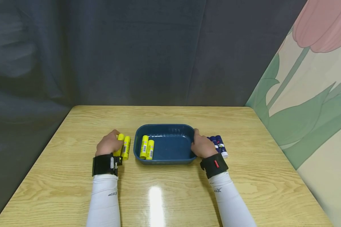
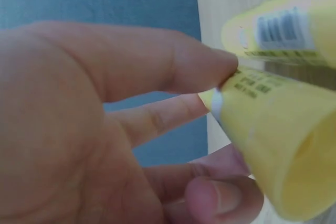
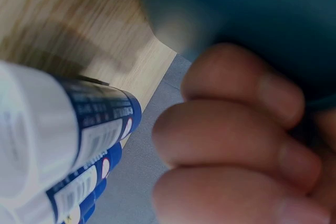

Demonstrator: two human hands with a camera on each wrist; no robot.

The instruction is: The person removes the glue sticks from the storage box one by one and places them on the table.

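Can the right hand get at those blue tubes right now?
Probably not yet: the right hand holds the tray. Should that hand let go, the blue tubes lie close beside it, with nothing visible between.

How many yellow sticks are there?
4: one yellow stick and another in the blue dish, a third on the table left of it, and a fourth in the left hand. That hand might hide more.

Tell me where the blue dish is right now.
In the head view, the blue dish sits on the table, between yellow tubes at the left hand and blue tubes on the right; the right hand grips its right end.
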